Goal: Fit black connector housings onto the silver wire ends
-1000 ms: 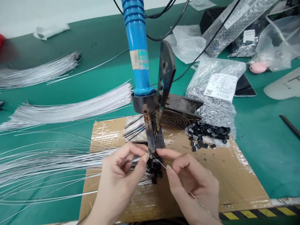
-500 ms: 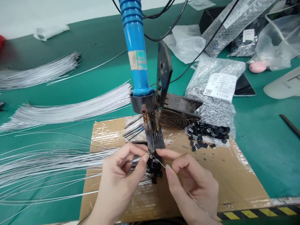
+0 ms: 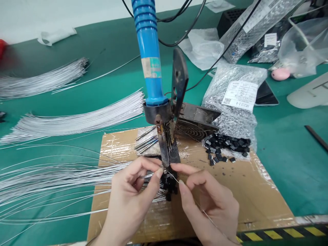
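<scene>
A blue-handled soldering iron (image 3: pixel 150 58) stands upright in a dark metal stand (image 3: pixel 191 118), its tip (image 3: pixel 164 153) pointing down at a taped cardboard sheet (image 3: pixel 243 191). My left hand (image 3: pixel 133 198) pinches a small part right at the tip, with thin silver wires (image 3: pixel 51 181) trailing left from it. My right hand (image 3: pixel 210 201) pinches a thin solder wire (image 3: pixel 174 178) whose end meets the tip. A small heap of black parts (image 3: pixel 169 186) lies between my hands.
Bundles of silver wires (image 3: pixel 77 118) fan across the green table at the left. More black parts (image 3: pixel 227 145) spill from a labelled plastic bag (image 3: pixel 238 99) at the right. Other bags (image 3: pixel 299 48), black cables (image 3: pixel 189 27) and a pink object (image 3: pixel 280 73) lie behind.
Both hands stay pinched at the iron's tip. My right hand has shifted very slightly left along the solder wire.
</scene>
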Demonstrator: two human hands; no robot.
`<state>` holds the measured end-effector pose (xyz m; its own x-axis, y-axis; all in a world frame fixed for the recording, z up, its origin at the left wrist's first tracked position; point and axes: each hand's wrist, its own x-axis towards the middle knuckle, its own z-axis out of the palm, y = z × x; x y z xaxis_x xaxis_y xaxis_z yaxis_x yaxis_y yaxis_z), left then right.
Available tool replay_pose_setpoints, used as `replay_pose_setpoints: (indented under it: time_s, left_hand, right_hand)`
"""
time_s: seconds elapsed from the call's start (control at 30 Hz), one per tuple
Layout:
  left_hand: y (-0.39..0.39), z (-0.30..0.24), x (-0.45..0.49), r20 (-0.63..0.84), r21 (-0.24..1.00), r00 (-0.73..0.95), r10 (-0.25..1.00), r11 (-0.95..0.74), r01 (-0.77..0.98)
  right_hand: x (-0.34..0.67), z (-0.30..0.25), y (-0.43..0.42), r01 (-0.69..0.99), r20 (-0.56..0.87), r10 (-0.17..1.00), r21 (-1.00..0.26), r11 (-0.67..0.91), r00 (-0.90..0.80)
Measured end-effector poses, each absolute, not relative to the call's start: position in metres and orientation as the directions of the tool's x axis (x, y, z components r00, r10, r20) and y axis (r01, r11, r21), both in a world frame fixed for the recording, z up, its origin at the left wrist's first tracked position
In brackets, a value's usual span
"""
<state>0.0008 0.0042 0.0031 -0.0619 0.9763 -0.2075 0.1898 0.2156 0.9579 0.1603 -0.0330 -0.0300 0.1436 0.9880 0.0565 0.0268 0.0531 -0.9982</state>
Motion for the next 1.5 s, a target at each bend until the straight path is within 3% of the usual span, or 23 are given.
replay_pose_setpoints:
  time_s: [0.3, 0.73, 1.27, 1.5]
  left_hand:
    - [0.001, 0.0, -0.003, -0.203, 0.956, -0.033, 0.979, 0.206, 0.21]
    - [-0.002, 0.006, 0.009, -0.221, 0.956, -0.16, 0.962, 0.247, 0.161]
    - [0.002, 0.003, 0.0, -0.178, 0.959, -0.021, 0.984, 0.178, 0.222]
    - [0.0, 0.002, -0.001, -0.168, 0.961, -0.036, 0.985, 0.172, 0.216]
  right_hand:
    - [0.16, -0.034, -0.034, 0.061, 0.077, 0.987, -0.996, 0.069, 0.143]
    - [0.157, -0.035, -0.034, 0.052, 0.124, 0.978, -0.992, 0.117, 0.168]
    - [0.155, -0.036, -0.034, 0.045, 0.124, 0.974, -0.992, 0.118, 0.189]
    - [0.154, -0.034, -0.035, 0.044, 0.104, 0.976, -0.994, 0.098, 0.193]
